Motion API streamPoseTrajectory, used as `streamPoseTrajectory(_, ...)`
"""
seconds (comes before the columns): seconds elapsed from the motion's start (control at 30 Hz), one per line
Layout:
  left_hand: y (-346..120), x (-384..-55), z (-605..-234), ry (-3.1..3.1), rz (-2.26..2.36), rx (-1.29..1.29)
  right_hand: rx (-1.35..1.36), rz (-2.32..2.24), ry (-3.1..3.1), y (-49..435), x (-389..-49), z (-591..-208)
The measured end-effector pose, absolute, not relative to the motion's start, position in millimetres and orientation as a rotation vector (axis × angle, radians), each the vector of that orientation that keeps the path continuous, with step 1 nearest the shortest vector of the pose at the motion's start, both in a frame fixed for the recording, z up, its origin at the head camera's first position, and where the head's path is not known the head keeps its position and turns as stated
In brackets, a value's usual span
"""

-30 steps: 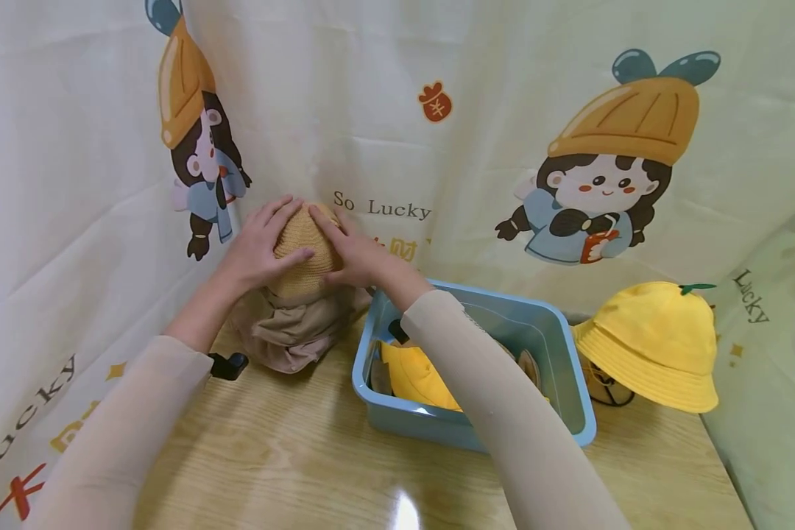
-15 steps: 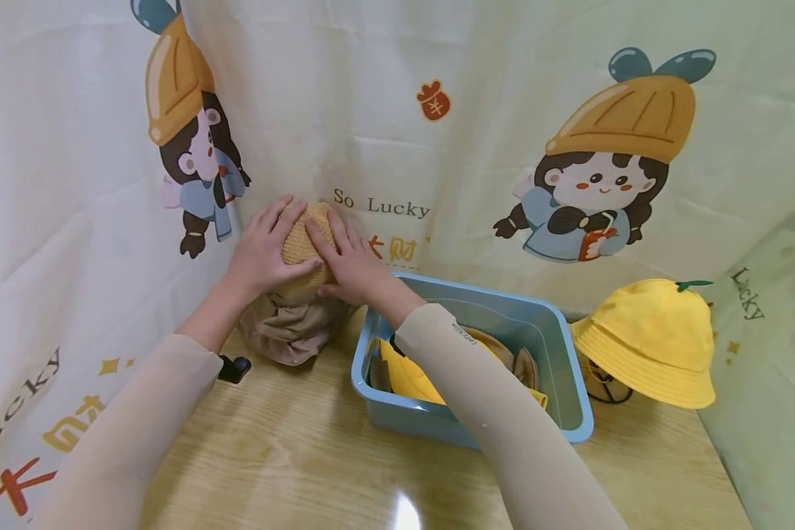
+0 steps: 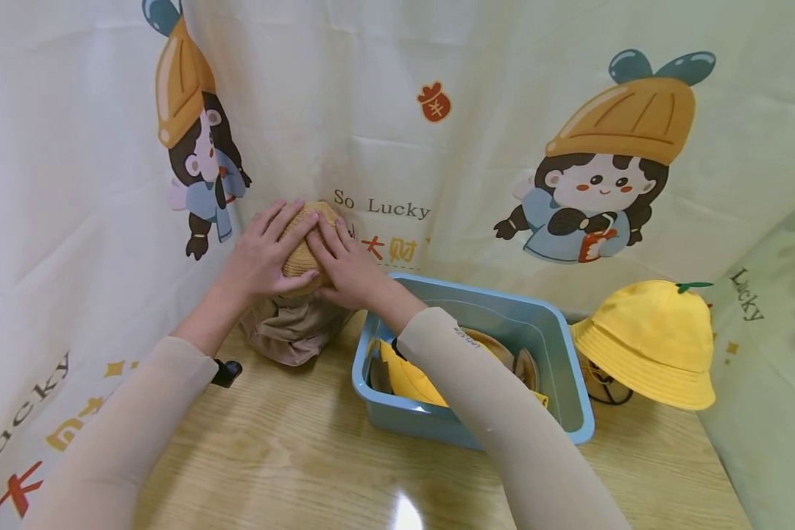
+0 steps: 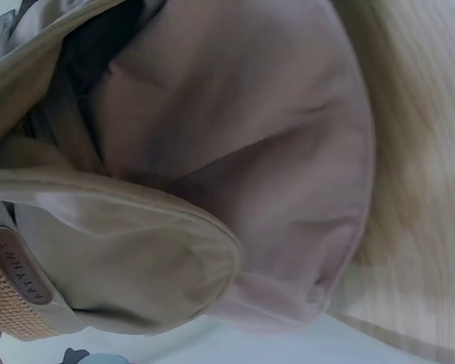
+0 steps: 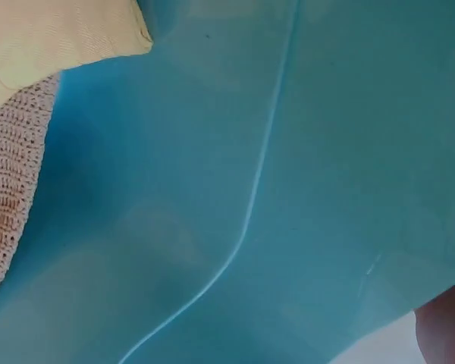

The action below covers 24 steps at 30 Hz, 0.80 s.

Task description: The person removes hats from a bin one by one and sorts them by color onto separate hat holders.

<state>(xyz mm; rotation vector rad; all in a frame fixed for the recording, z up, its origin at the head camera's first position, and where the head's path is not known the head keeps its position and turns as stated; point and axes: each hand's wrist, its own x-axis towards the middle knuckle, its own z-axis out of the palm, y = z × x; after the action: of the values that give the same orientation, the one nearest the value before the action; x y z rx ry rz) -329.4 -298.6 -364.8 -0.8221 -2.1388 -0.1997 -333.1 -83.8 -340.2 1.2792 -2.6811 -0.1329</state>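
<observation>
A pale curtain (image 3: 503, 169), softly creased and printed with cartoon figures, surrounds a wood-grained table (image 3: 291, 449). At left, the left hand (image 3: 258, 254) lies along the near left flank of a woven hat (image 3: 301, 261), its fingers extended and spread over the rounded, ribbed crown. The hat sits at the table's rear left, above a folded mauve cloth brim (image 3: 288, 340); the left wrist view shows its smooth beige brim and an oval leather label (image 4: 19, 265). The right hand (image 3: 351, 269) rests on the crown's right side, fingers likewise extended; the two hands' fingertips converge near the top, though whether they touch cannot be told. Next comes a glossy blue tub (image 3: 424, 429), rectangular with rounded corners, holding folded yellow cloth (image 3: 407, 372) and a coarsely knitted tan piece (image 5: 11, 174). At far right, a yellow hat (image 3: 656, 338), domed, with a stitched, sloping brim and green leaf-like tip (image 3: 694, 285), sits over a black wire stand (image 3: 612, 394).
</observation>
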Motion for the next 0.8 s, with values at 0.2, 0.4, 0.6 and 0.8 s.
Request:
streamPoseTrajectory(0.2, -298.2, -328.0, -360.0, -2.197, -0.362, -0.807, 1.377, 0.123, -2.664, -81.0, -338.0, -342.1)
streamPoseTrajectory(0.4, -300.3, -327.8, -352.3, -2.287, -0.326, -0.755, 1.402, 0.390, -2.727, -74.4, -336.2, -333.4)
streamPoseTrajectory(0.6, -301.4, -323.1, -353.6, -2.402, -0.369, -0.682, 1.364, 0.134, -2.732, -76.6, -329.4, -335.1)
streamPoseTrajectory(0.8, -299.3, -324.2, -353.3, -2.432, -0.423, -0.649, 1.348, 0.180, -2.734, -77.0, -332.1, -346.2)
